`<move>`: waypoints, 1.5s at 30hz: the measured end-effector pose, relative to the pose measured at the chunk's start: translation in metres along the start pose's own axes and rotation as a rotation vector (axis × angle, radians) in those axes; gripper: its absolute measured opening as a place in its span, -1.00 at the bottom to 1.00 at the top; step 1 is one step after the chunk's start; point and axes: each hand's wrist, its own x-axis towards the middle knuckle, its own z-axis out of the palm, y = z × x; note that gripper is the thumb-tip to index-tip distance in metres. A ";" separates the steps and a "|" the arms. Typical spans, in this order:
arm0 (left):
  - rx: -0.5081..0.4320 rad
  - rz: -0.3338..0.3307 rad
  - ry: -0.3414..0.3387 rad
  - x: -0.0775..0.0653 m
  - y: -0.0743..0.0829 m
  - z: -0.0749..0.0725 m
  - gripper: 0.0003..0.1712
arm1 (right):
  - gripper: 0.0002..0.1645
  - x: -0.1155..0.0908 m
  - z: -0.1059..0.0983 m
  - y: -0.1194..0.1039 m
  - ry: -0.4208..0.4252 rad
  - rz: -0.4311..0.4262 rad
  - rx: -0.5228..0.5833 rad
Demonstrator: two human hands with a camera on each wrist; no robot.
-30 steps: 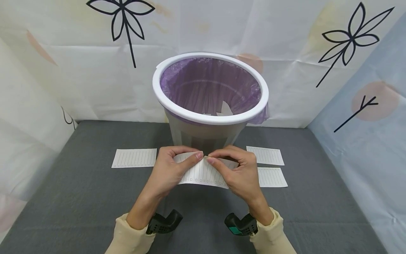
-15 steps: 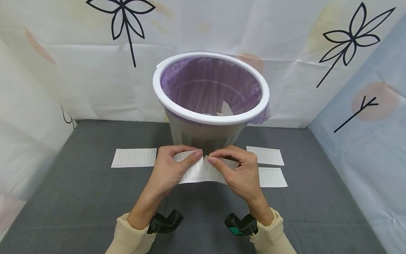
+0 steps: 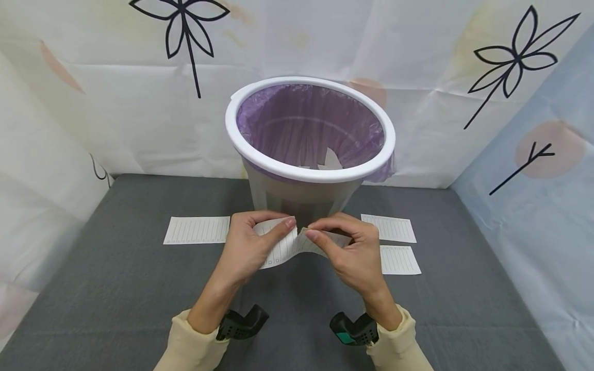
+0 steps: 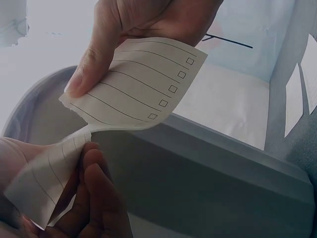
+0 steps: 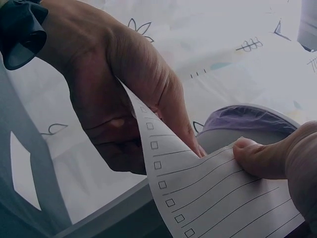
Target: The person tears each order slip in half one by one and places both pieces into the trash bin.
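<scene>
Between both hands hangs a lined paper slip (image 3: 278, 252) with small checkboxes along one edge, held in front of the bin. My left hand (image 3: 247, 248) pinches it between thumb and fingers left of the middle; my right hand (image 3: 356, 252) pinches just right of it. A split parts its top edge between the thumbs, and the right part twists away from the left. In the left wrist view the slip (image 4: 148, 82) has a ragged edge by the right thumb, with the parts still joined. In the right wrist view the slip (image 5: 198, 191) bends between the hands.
A white bin (image 3: 308, 176) with a purple liner (image 3: 297, 113) stands behind the hands, paper pieces (image 3: 330, 161) inside. One lined slip (image 3: 197, 230) lies left on the grey table (image 3: 116, 299); two more slips (image 3: 390, 228) lie right. Printed cloth (image 3: 325, 41) surrounds the table.
The slip's lower edge has bent into a curve, and its right part has turned up and away from the left part. Both hands stay in nearly the same place.
</scene>
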 end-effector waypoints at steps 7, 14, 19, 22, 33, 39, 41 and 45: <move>0.009 -0.002 0.010 0.000 0.000 -0.002 -0.81 | -0.78 0.000 0.001 0.000 -0.003 -0.007 0.013; 0.009 0.001 0.016 0.000 0.001 -0.003 -0.82 | -0.80 0.000 0.002 -0.001 -0.008 -0.010 0.022; 0.014 0.003 0.013 0.000 0.000 -0.003 -0.82 | -0.83 0.000 0.002 -0.002 0.005 -0.004 0.027; 0.019 0.005 0.016 0.000 0.000 -0.003 -0.82 | -0.87 0.000 0.001 -0.002 0.013 -0.003 0.032; 0.064 0.012 0.058 0.000 -0.004 -0.004 -0.84 | -0.84 0.001 -0.001 -0.003 0.019 -0.003 0.036; 0.069 0.019 0.089 0.001 -0.005 -0.005 -0.85 | -0.90 0.001 -0.001 -0.005 0.028 -0.024 0.059; 0.073 0.020 0.099 0.002 -0.005 -0.006 -0.85 | -0.93 0.001 0.000 -0.007 0.032 -0.032 0.078; 0.082 0.013 0.113 0.002 -0.006 -0.008 -0.85 | -0.95 0.002 0.000 -0.009 0.035 -0.038 0.102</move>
